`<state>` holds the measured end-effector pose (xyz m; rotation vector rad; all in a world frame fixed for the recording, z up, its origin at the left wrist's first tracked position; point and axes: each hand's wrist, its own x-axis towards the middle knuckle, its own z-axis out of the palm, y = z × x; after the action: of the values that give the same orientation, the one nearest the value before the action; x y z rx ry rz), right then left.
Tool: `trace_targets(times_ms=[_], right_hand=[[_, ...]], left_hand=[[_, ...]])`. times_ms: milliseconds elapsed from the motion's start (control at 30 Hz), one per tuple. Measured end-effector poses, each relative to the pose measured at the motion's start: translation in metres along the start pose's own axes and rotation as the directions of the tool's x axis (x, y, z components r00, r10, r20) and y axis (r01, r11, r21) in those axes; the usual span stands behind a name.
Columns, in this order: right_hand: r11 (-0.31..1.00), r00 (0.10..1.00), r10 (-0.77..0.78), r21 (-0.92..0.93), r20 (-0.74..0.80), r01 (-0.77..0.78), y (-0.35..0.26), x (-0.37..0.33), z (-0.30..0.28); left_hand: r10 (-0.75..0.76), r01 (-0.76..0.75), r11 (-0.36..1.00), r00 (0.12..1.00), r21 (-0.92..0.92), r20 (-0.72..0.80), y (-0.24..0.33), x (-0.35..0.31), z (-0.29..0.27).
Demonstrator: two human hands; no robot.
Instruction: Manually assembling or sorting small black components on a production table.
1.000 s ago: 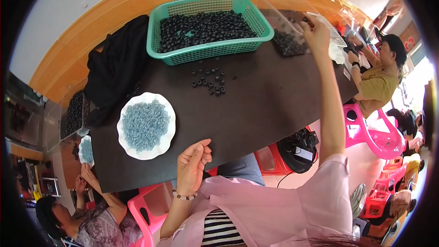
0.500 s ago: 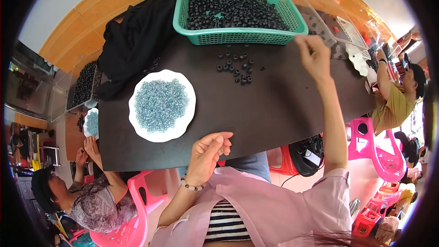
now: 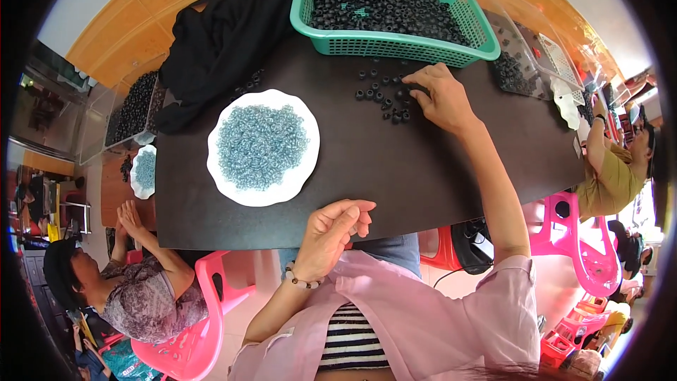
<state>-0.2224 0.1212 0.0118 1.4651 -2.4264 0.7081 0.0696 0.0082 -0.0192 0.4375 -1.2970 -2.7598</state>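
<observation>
My right hand [image 3: 444,99] is over the dark table [image 3: 381,169], its thumb and forefinger apart at the right side of a loose group of small black ring-like pieces [image 3: 387,104]. Nothing shows plainly between those fingers. Near the table's front edge my left hand [image 3: 330,234] is curled, its thumb pressed against the fingers; whatever it may hold is hidden. To the left of both hands lies a white scalloped plate [image 3: 308,176] heaped with small clear bluish beads [image 3: 261,147]. Beyond the loose pieces stands a green plastic basket [image 3: 395,49] holding many more black pieces [image 3: 388,14].
Black cloth [image 3: 218,49] lies at the back left. Clear bins of black pieces stand at the left [image 3: 134,113] and right [image 3: 515,70]. Co-workers sit to the left [image 3: 151,296] and right [image 3: 613,183]. A pink chair [image 3: 578,240] is at the right table edge.
My right hand has come from beside the basket's right corner leftward and nearer to the loose black pieces. My left hand stays curled in front of me. The whole view has shifted slightly.
</observation>
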Motion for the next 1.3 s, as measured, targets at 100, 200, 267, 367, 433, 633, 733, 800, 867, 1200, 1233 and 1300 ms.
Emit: trace_targets(times_ms=[100, 200, 267, 367, 433, 633, 733, 800, 867, 1200, 1233, 1300], right_hand=[[1.0, 0.998, 0.015, -0.021, 0.054, -0.014, 0.003, -0.002, 0.002], [0.997, 0.995, 0.076, -0.005, 0.061, -0.076, -0.001, -0.006, -0.002], [0.863, 0.947, 0.317, 0.401, 0.043, -0.307, -0.013, -0.013, -0.009], [0.676, 0.932, 0.342, 0.658, 0.12, -0.332, -0.048, -0.025, -0.028], [0.471, 0.915, 0.369, 0.817, 0.161, -0.334, -0.07, -0.042, -0.03], [0.456, 0.954, 0.296, 0.872, 0.042, -0.18, -0.116, -0.086, -0.015], [0.627, 0.975, 0.206, 0.776, -0.087, -0.063, -0.133, -0.094, -0.009], [0.666, 0.965, 0.21, 0.746, -0.156, -0.024, -0.141, -0.093, -0.008], [0.843, 0.97, 0.051, 0.531, -0.238, 0.086, -0.145, -0.092, -0.012], [0.905, 0.965, -0.153, 0.361, -0.213, 0.223, -0.15, -0.09, -0.022], [0.891, 0.975, -0.12, 0.414, -0.187, 0.188, -0.15, -0.09, -0.022], [0.872, 0.984, -0.089, 0.466, -0.156, 0.153, -0.15, -0.092, -0.021]], left_hand=[[0.031, -0.031, 0.997, 1.0, -0.066, 0.004, 0.001, 0.0, 0.003], [0.02, -0.024, 0.985, 1.0, -0.169, -0.023, 0.003, 0.001, 0.006], [0.01, -0.015, 0.986, 0.999, -0.166, -0.034, 0.005, 0.003, 0.007], [-0.007, 0.0, 0.993, 0.998, -0.122, -0.061, 0.008, 0.004, 0.008], [-0.016, 0.012, 0.997, 0.998, -0.082, -0.055, 0.009, 0.005, 0.011], [-0.038, 0.035, 0.998, 0.998, -0.059, -0.059, 0.011, 0.01, 0.031], [-0.005, -0.001, 0.994, 0.998, -0.111, -0.055, 0.007, 0.008, 0.033], [0.038, -0.045, 0.992, 0.997, -0.12, -0.061, 0.004, 0.006, 0.031], [0.046, -0.055, 0.99, 0.996, -0.129, -0.075, 0.002, 0.005, 0.029], [0.081, -0.088, 0.987, 0.995, -0.134, -0.056, 0.002, -0.003, 0.02], [0.08, -0.087, 0.987, 0.995, -0.135, -0.057, 0.003, -0.003, 0.02], [0.069, -0.077, 0.99, 0.995, -0.114, -0.069, 0.007, -0.004, 0.02]])
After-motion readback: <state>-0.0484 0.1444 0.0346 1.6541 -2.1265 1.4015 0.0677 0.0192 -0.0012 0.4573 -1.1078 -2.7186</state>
